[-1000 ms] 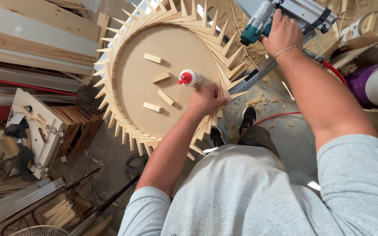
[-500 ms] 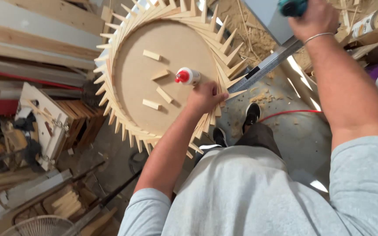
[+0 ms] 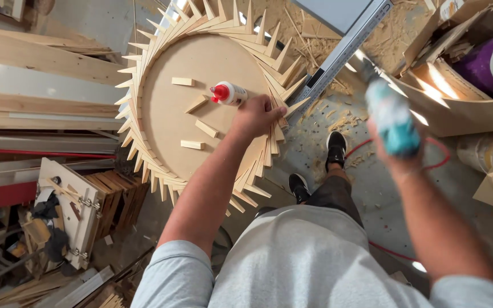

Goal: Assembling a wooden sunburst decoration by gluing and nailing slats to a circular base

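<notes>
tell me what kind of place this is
Most likely a woodworking shop: stacked boards at the side, sawdust on the floor, and a round wooden sunburst piece under the left hand.

The teal tool [image 3: 392,117] in the right hand [image 3: 397,154] is motion-blurred, so its shape and the fingers' grip on it cannot be told. The left hand [image 3: 255,117] covers part of the glue bottle [image 3: 229,93]. The top edge crops the spiked wooden ring [image 3: 144,122].

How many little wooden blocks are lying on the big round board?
4: one near the top, one beside the glue bottle, one in the middle, one lower down. The left hand may hide more.
</notes>
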